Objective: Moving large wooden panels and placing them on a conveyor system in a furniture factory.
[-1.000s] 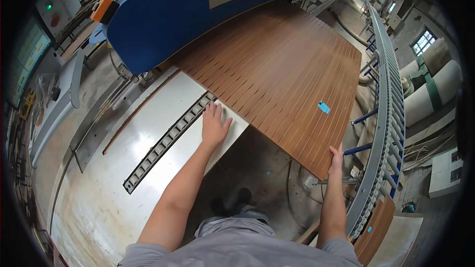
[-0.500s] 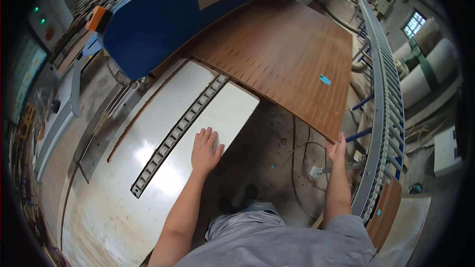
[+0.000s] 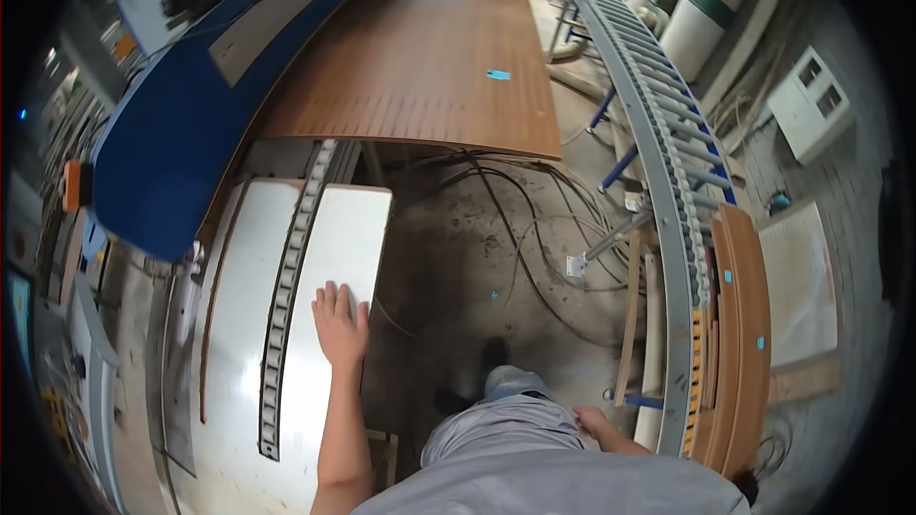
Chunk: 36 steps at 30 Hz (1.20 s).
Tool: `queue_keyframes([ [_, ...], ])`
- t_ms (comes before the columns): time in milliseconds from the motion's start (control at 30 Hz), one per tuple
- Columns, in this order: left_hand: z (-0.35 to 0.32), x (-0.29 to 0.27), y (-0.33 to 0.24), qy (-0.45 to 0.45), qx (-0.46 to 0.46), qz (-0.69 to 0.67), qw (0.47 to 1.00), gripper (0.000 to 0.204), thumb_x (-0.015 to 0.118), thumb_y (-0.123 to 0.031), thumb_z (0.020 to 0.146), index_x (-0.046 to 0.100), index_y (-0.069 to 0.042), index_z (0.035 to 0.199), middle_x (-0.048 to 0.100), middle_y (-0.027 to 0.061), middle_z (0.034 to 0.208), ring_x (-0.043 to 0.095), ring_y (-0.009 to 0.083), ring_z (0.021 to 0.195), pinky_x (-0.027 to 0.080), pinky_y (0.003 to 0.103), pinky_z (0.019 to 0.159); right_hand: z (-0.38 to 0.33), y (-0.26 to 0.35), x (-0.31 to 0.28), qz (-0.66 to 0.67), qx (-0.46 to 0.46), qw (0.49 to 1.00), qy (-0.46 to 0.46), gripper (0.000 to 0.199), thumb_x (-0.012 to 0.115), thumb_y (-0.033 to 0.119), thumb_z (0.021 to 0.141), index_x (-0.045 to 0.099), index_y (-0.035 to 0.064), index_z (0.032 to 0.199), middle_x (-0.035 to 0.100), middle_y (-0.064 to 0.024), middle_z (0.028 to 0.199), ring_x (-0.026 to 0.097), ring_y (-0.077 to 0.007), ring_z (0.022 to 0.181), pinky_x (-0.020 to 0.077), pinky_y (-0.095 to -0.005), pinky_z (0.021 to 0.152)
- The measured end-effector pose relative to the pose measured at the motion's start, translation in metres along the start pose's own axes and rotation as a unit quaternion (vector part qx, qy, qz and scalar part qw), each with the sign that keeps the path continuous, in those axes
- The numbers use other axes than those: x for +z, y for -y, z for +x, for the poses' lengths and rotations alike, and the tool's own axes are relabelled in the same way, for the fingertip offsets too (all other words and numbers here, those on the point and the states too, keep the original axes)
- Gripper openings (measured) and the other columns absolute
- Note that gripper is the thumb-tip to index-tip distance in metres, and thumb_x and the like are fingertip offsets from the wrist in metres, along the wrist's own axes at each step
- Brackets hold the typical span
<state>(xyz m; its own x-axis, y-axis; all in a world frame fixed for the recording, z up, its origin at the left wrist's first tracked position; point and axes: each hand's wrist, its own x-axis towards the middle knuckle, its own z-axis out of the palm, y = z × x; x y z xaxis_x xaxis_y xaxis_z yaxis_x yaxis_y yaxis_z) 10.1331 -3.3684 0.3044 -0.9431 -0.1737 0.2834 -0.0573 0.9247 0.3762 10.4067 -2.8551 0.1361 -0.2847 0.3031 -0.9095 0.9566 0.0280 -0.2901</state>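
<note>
On my feed, the left hand rests spread and empty on the white table (image 3: 345, 238); whether the right hand (image 3: 593, 423) is clenched, I cannot tell. Beyond the table, the untouched brown board (image 3: 429, 67) could dip at its seemingly unsupported near-right corner. Its long axis apparently points away, alongside the blue machine (image 3: 162, 143).

Can make out no readable words, numbers or brands anywhere. Left of the roller conveyor (image 3: 641, 129), on the wide brown panel (image 3: 429, 48), see 1 small blue label (image 3: 498, 74), too small to read; just right of the conveyor's near end, on narrow brown boards (image 3: 744, 229), see 2 more, 1 upper blue tag (image 3: 728, 277) and 1 lower blue tag (image 3: 760, 343), both equally illegible. Far left of the conveyor, at the view's rim, see 1 screen (image 3: 19, 310), too blurred to read.
</note>
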Motion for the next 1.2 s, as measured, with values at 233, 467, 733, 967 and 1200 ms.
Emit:
queue_keyframes([
  [233,-0.001,0.030,-0.053,-0.008,0.048,0.067,0.997,0.048,0.063,-0.027,0.084,0.056,-0.003,0.126,0.041,0.0217,0.142,0.032,0.0402,0.134,0.023,0.049,0.112,0.004,-0.038,-0.025,0.161,0.033,0.985,-0.050,0.039,0.056,0.028,0.089,0.054,0.0069,0.122,0.061,-0.0176,0.094,0.063,-0.0296,0.071,0.0576,-0.0452,0.059],
  [467,-0.022,0.160,-0.164,0.485,0.069,-0.338,0.804,0.052,0.065,-0.028,0.088,0.053,0.000,0.130,0.056,0.0165,0.129,0.053,0.0234,0.119,0.041,0.034,0.100,0.052,0.056,-0.042,0.225,-0.092,0.969,-0.052,0.043,0.060,0.026,0.088,0.054,0.0063,0.126,0.062,-0.0117,0.090,0.061,-0.0241,0.067,0.0572,-0.0390,0.057],
  [733,-0.044,0.286,-0.047,0.601,0.045,-0.094,0.793,0.038,0.059,-0.035,0.088,0.066,-0.007,0.114,0.070,0.0093,0.096,0.064,0.0212,0.086,0.050,0.035,0.076,0.014,0.284,-0.168,0.163,-0.373,0.910,-0.078,0.042,0.065,0.019,0.087,0.057,0.0028,0.124,0.068,-0.0124,0.093,0.066,-0.0187,0.085,0.0518,-0.0303,0.077],
  [967,0.046,0.306,-0.188,0.447,-0.309,-0.231,0.807,0.046,0.061,-0.030,0.088,0.058,0.000,0.123,0.063,0.0144,0.119,0.060,0.0193,0.109,0.045,0.029,0.093,-0.040,0.446,-0.281,0.025,-0.573,0.779,-0.253,0.036,0.063,0.010,0.085,0.058,-0.0015,0.119,0.064,-0.0130,0.101,0.062,-0.0222,0.092,0.0482,-0.0301,0.082],
  [1200,0.128,0.347,-0.293,0.497,-0.199,-0.261,0.803,0.047,0.059,-0.030,0.090,0.056,0.001,0.126,0.061,0.0154,0.124,0.058,0.0227,0.114,0.043,0.030,0.096,0.049,0.547,-0.347,-0.200,-0.482,0.739,-0.426,0.056,0.065,0.021,0.083,0.047,0.0041,0.133,0.043,-0.0219,0.136,0.039,-0.0382,0.126,0.0311,-0.0435,0.107],
])
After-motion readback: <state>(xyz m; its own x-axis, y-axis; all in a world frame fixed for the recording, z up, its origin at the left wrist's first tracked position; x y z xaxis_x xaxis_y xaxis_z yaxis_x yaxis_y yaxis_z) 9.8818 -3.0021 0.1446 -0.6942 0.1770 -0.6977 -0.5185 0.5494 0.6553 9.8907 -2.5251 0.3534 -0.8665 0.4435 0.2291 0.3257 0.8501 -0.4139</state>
